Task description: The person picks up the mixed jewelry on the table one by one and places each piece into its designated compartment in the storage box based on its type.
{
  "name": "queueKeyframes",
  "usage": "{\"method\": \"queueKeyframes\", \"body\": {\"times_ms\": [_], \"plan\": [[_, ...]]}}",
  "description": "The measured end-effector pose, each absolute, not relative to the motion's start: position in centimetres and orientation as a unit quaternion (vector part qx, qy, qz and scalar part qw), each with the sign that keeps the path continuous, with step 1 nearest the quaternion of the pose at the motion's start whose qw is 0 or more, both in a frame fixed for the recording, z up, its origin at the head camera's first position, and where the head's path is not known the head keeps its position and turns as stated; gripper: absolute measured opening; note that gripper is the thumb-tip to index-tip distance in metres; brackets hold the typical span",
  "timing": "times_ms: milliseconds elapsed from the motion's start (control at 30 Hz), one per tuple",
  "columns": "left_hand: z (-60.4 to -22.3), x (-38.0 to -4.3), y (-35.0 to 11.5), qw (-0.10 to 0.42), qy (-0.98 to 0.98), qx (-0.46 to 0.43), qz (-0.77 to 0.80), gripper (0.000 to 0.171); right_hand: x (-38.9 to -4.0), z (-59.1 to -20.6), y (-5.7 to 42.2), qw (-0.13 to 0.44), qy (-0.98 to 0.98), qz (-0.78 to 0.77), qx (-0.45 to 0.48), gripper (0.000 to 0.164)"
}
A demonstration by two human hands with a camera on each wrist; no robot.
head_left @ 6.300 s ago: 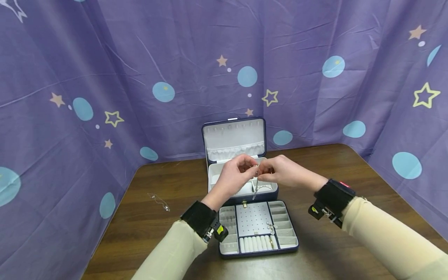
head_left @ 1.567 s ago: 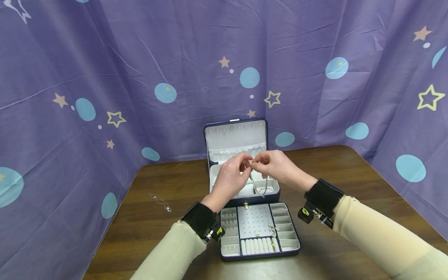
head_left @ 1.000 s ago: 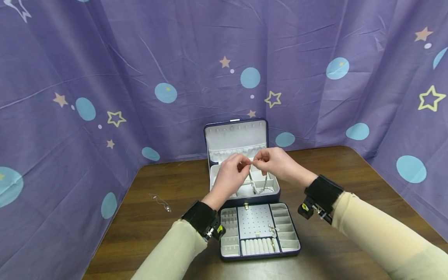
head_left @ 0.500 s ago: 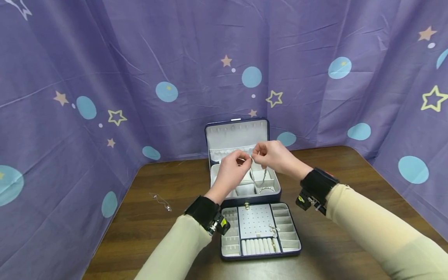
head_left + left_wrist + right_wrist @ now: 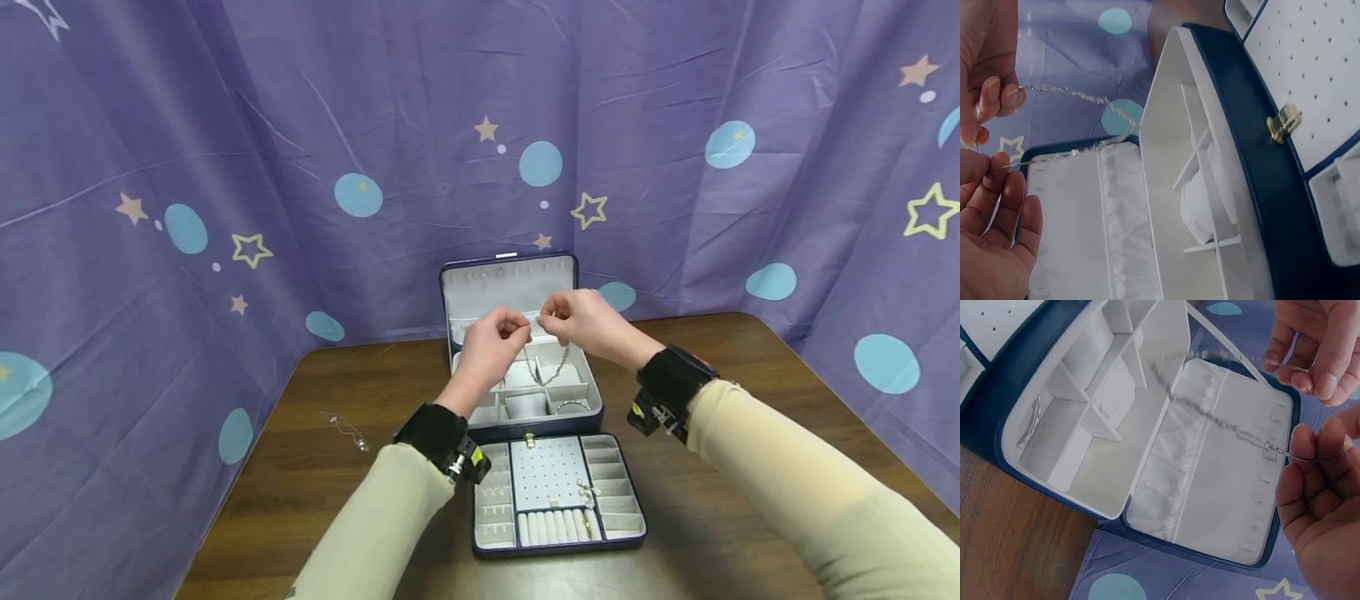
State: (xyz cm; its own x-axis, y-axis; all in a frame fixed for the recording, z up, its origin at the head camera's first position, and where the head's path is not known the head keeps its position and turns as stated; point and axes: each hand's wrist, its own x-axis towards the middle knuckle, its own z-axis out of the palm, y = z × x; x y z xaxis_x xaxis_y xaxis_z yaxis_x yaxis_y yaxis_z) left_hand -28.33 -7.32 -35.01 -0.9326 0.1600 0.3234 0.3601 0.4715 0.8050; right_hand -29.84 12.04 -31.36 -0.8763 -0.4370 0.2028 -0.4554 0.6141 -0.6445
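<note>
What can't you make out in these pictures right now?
Head: upper parts of the held chain, hidden by the left hand and right hand.
Head: design of the pendant on the table, too small.
Left wrist: much of the tray, cut off by top and right edges.

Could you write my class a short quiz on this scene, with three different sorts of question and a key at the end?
1. Short answer: what do the left hand and right hand both hold?

2. True or false: the lid of the box stands open.

3. Multiple choice: seen from the person, where does the tray lie?
A) Inside the box
B) In front of the box
C) Behind the box

Key:
1. A silvery chain
2. True
3. B
</note>
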Motion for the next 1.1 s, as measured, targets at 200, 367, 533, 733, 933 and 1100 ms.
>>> {"method": "queueKeyframes", "body": {"times_ms": [200,367,533,733,933,1100], "plan": [[-34.8,-29.3,-7.6,0.117,-0.859,-0.169,-0.469,0.009,-30.7,-31.3,12.1,0.01,-0.9,0.367,0.235,0.016],[-34.7,-30.1,-7.9,0.135,-0.863,-0.197,-0.446,0.01,-31.3,-31.2,12.3,0.017,-0.904,0.365,0.222,0.018],[-34.6,-30.6,-8.0,0.138,-0.871,-0.208,-0.424,0.014,-31.8,-31.3,12.5,0.027,-0.905,0.364,0.218,0.019],[-34.4,-31.0,-7.4,0.132,-0.89,-0.19,-0.392,0.022,-32.3,-31.5,12.5,0.042,-0.907,0.358,0.217,0.021],[-34.2,-31.7,-7.2,0.149,-0.896,-0.184,-0.376,0.018,-32.7,-31.4,12.3,0.059,-0.908,0.351,0.221,0.02],[-34.2,-32.1,-7.1,0.159,-0.894,-0.173,-0.382,0.017,-33.0,-31.3,12.1,0.066,-0.909,0.347,0.22,0.018]]}}
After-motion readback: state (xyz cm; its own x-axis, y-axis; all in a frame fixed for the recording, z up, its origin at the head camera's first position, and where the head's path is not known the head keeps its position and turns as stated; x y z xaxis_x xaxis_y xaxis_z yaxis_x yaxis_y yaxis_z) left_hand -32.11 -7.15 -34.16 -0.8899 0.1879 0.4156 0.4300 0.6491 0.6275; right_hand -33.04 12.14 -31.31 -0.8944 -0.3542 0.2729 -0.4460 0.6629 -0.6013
